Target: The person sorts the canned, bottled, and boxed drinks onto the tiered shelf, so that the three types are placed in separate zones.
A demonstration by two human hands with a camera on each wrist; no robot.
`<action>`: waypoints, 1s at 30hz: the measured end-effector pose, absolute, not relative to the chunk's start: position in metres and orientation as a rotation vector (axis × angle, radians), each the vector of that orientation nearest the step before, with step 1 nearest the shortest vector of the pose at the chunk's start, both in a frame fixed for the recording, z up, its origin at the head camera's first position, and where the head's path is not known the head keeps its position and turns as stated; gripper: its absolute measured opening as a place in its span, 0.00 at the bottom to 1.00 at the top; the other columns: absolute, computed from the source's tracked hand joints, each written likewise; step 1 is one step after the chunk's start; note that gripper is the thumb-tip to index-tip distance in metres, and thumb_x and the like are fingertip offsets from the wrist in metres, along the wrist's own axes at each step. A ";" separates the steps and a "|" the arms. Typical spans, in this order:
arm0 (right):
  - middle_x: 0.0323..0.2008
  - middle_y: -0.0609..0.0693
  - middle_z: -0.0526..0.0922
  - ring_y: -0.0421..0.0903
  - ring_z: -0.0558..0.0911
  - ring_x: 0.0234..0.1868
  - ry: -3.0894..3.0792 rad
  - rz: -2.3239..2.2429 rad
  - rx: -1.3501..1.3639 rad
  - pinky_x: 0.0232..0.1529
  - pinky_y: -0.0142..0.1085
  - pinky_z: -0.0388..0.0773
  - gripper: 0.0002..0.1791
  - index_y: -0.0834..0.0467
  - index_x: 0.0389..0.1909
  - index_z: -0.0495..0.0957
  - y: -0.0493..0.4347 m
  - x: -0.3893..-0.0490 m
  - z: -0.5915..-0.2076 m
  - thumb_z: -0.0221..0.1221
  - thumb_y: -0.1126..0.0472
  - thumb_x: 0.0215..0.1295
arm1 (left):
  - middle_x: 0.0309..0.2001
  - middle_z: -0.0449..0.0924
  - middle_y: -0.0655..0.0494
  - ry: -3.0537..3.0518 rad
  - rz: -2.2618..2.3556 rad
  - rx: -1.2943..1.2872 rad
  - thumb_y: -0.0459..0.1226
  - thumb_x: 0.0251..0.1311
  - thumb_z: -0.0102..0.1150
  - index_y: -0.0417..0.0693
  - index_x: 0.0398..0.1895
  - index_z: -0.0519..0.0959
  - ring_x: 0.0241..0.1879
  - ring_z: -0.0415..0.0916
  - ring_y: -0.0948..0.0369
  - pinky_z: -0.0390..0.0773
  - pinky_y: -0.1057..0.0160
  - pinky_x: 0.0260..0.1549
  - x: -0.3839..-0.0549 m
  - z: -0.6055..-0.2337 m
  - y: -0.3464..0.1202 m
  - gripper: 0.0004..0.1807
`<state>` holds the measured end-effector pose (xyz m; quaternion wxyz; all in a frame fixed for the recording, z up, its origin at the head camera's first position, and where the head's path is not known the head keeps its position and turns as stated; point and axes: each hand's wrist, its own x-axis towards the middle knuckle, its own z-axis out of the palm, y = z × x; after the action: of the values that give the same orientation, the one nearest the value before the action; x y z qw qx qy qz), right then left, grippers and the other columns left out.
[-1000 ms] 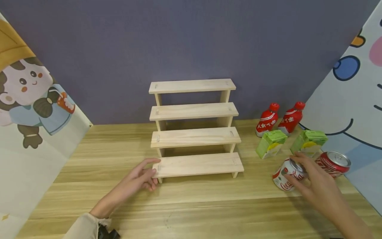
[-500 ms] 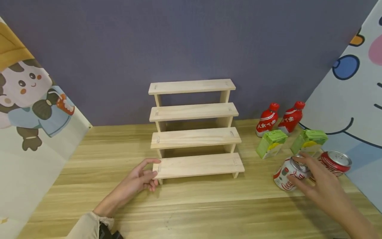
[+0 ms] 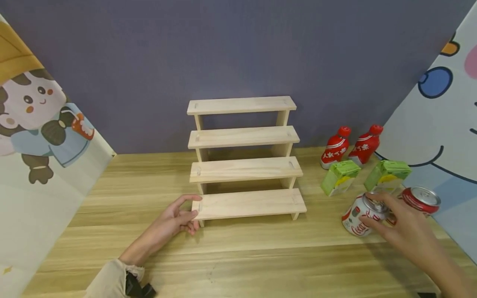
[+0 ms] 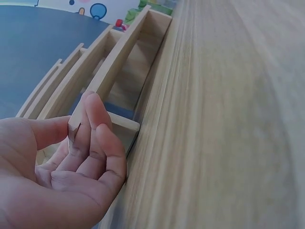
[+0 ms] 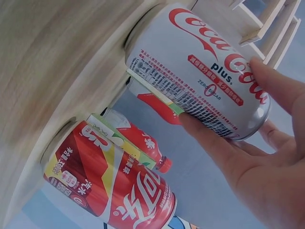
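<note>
My left hand (image 3: 173, 217) holds the left end of the lowest board of a wooden four-step display rack (image 3: 246, 169). In the left wrist view, the thumb lies against the board's edge and the fingers curl under its corner. At the right, my right hand (image 3: 406, 227) grips a white Coca-Cola can (image 3: 363, 217) near its top, thumb on one side and fingers on the other. The can's base appears to be at the tabletop in the right wrist view. Just beyond that hand stands a red cola can (image 5: 112, 176), partly hidden by it in the head view.
Two green drink cartons (image 3: 340, 178) stand behind the cans. Behind them, two red bottles (image 3: 335, 147) stand near the dark back wall (image 3: 238, 49). Printed side panels (image 3: 428, 124) border the wooden table (image 3: 261, 265).
My right hand and the white can have shifted very slightly to the right. The left hand keeps its hold on the rack, and the other drinks stay put.
</note>
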<state>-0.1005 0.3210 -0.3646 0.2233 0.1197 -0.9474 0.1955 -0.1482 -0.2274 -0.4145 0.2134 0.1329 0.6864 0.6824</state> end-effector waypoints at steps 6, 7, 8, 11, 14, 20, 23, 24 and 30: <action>0.48 0.63 0.83 0.55 0.82 0.40 -2.647 0.571 0.319 0.29 0.23 0.76 0.34 0.59 0.54 0.79 0.313 -0.100 -0.363 0.79 0.54 0.44 | 0.33 0.83 0.44 1.891 1.896 0.378 0.37 0.74 0.52 0.47 0.73 0.57 0.32 0.80 0.56 0.85 0.58 0.37 -0.147 -0.417 -0.229 0.28; 0.48 0.63 0.83 0.55 0.82 0.40 -2.637 0.575 0.330 0.29 0.23 0.76 0.34 0.60 0.53 0.79 0.311 -0.101 -0.361 0.80 0.54 0.44 | 0.33 0.84 0.44 1.888 1.899 0.377 0.37 0.74 0.52 0.47 0.73 0.57 0.32 0.81 0.56 0.85 0.57 0.38 -0.147 -0.418 -0.230 0.28; 0.47 0.61 0.84 0.52 0.83 0.39 -2.623 0.578 0.341 0.29 0.22 0.76 0.34 0.59 0.53 0.79 0.310 -0.102 -0.360 0.80 0.55 0.44 | 0.33 0.84 0.44 1.885 1.902 0.376 0.37 0.74 0.52 0.47 0.73 0.57 0.32 0.81 0.55 0.85 0.56 0.39 -0.147 -0.419 -0.230 0.28; 0.43 0.57 0.86 0.38 0.81 0.35 -2.573 0.573 0.388 0.27 0.19 0.73 0.34 0.57 0.54 0.80 0.307 -0.104 -0.356 0.80 0.58 0.42 | 0.33 0.85 0.44 1.882 1.916 0.373 0.37 0.74 0.52 0.47 0.73 0.58 0.35 0.83 0.53 0.85 0.53 0.43 -0.148 -0.420 -0.229 0.28; 0.42 0.55 0.86 0.34 0.80 0.35 -2.549 0.584 0.410 0.28 0.14 0.70 0.35 0.56 0.54 0.79 0.302 -0.106 -0.350 0.80 0.60 0.41 | 0.33 0.86 0.45 1.881 1.929 0.371 0.37 0.74 0.52 0.47 0.73 0.58 0.36 0.84 0.52 0.84 0.51 0.46 -0.149 -0.420 -0.229 0.28; 0.45 0.56 0.86 0.51 0.84 0.37 -2.532 0.573 0.453 0.36 0.09 0.68 0.37 0.57 0.55 0.80 0.292 -0.109 -0.338 0.81 0.61 0.39 | 0.32 0.86 0.47 1.871 1.940 0.372 0.36 0.74 0.52 0.47 0.73 0.58 0.37 0.84 0.53 0.84 0.51 0.46 -0.149 -0.420 -0.230 0.28; 0.49 0.56 0.85 0.50 0.83 0.40 -2.511 0.565 0.477 0.40 0.08 0.67 0.38 0.56 0.56 0.80 0.288 -0.111 -0.333 0.81 0.62 0.38 | 0.32 0.86 0.47 1.867 1.944 0.375 0.37 0.74 0.52 0.47 0.73 0.58 0.37 0.84 0.53 0.84 0.51 0.46 -0.148 -0.420 -0.230 0.28; 0.50 0.56 0.85 0.50 0.83 0.40 -2.500 0.559 0.490 0.41 0.08 0.66 0.39 0.56 0.56 0.80 0.287 -0.112 -0.331 0.81 0.62 0.37 | 0.32 0.86 0.47 1.864 1.948 0.376 0.37 0.73 0.52 0.47 0.73 0.58 0.36 0.84 0.53 0.84 0.51 0.46 -0.148 -0.420 -0.230 0.28; 0.53 0.60 0.83 0.54 0.84 0.42 -2.427 0.553 0.590 0.46 0.08 0.64 0.40 0.56 0.55 0.81 0.277 -0.121 -0.319 0.81 0.65 0.33 | 0.31 0.86 0.48 1.839 1.980 0.361 0.38 0.73 0.53 0.47 0.74 0.58 0.35 0.84 0.55 0.84 0.53 0.45 -0.148 -0.422 -0.229 0.29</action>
<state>-0.1206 0.2771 -0.3194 0.2875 0.2210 -0.9086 0.2072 -0.1483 -0.2291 -0.4219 0.2060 0.1296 0.6600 0.7107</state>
